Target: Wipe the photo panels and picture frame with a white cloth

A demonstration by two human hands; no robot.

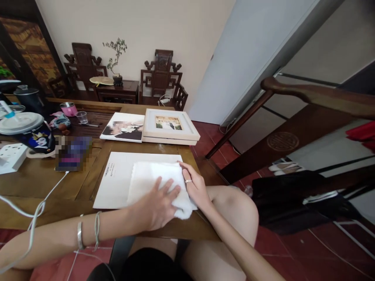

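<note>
A white panel (113,191) with small print on its left part lies flat on the wooden table in front of me. Over its right half is spread a fluffy white cloth (146,175), its near right corner bunched past the panel's edge. My left hand (159,205) rests palm down on the cloth, fingers spread. At the right edge, my right hand (195,187), wearing a ring, closes around the side of the panel beside the cloth. Its far fingers are partly hidden.
Beyond the panel lie a photo print (124,130) and stacked picture frames (171,125). To the left are a blurred phone (74,154) on a white cable, a large lidded cup (38,134) and a power strip (13,156). A wooden chair (281,128) stands at right.
</note>
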